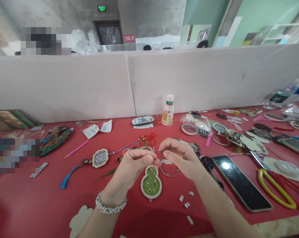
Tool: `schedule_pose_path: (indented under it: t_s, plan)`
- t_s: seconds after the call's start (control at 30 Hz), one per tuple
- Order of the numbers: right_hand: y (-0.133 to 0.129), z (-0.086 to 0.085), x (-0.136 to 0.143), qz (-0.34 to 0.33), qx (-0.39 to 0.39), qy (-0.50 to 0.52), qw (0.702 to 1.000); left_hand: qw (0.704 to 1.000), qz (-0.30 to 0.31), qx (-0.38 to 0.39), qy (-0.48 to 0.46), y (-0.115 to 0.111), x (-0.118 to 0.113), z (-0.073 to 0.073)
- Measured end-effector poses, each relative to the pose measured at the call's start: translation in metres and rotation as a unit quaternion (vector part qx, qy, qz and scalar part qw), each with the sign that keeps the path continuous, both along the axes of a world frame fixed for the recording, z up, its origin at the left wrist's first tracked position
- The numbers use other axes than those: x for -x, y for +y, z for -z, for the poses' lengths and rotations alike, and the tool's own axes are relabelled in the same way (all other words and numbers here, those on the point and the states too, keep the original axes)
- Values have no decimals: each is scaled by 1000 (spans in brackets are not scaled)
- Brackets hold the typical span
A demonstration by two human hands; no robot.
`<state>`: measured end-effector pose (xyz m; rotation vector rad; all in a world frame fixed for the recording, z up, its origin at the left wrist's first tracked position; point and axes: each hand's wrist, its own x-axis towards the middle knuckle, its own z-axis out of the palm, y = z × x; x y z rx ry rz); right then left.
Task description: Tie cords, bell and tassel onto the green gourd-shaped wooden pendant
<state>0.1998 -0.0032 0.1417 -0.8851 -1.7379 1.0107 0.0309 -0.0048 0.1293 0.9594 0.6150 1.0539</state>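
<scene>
Above a gourd-shaped pendant (151,183) with a green centre and pale rim, my left hand (136,162) is closed in a pinch at the pendant's top end, on something too small to make out. My right hand (180,157) is just to the right, fingers curled and thumb near the index finger; whether it holds anything is unclear. Beneath it, a round ring-edged dish (169,173) holds small white beads. A green cord loop (144,142) rises behind my left hand. To the left lies an octagonal pendant (100,158) with a blue tassel (69,177).
A small bottle (168,110) stands near the white partition (90,86). On the right are a phone (242,183), yellow-and-red-handled scissors (275,188) and craft pieces. A pink pencil (76,149) lies left; white scraps (187,205) are at the front.
</scene>
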Motion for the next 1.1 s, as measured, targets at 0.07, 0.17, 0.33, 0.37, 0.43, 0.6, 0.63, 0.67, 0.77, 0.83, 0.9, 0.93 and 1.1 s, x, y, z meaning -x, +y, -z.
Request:
schedule_pose_path:
  t_s: [0.07, 0.17, 0.33, 0.37, 0.43, 0.6, 0.63, 0.67, 0.77, 0.83, 0.9, 0.93, 1.1]
  plan:
    - [1, 0, 0, 8, 1, -7, 1000, 1000, -15, 14, -8, 0, -2, -1]
    - [1, 1, 0, 11, -4, -20, 1000, 999, -26, 18, -6, 0, -5, -3]
    - [3, 2, 0, 21, 2, -34, 999, 999, -48, -8, -15, -1, -7, -3]
    - [3, 2, 0, 17, 11, -37, 999, 998, -53, -13, -16, -1, -8, -3]
    - [2, 1, 2, -9, 28, -55, 998, 998, -63, -21, -19, -2, -8, -3]
    - [-3, -3, 5, -94, 37, -150, 984, 994, -92, -35, -40, -6, -6, -2]
    - [-4, -3, 4, -100, 47, -162, 981, 994, -97, -34, -42, -7, -6, -1]
    - [-5, -3, 4, -102, 57, -169, 979, 993, -103, -29, -45, -10, -6, -1]
    - [-10, 1, 3, -91, 84, -154, 980, 991, -124, 1, -55, -18, -8, 2]
    - [-15, 9, 6, -76, 101, -130, 984, 988, -139, 31, -61, -24, -11, 6]
    - [-21, 21, 11, -65, 109, -106, 986, 984, -154, 55, -66, -30, -14, 12]
    - [-25, 27, 15, -62, 108, -93, 988, 982, -164, 68, -69, -33, -16, 15]
    - [-42, 61, 27, -14, 109, -37, 993, 978, -168, 82, -93, -42, -18, 35]
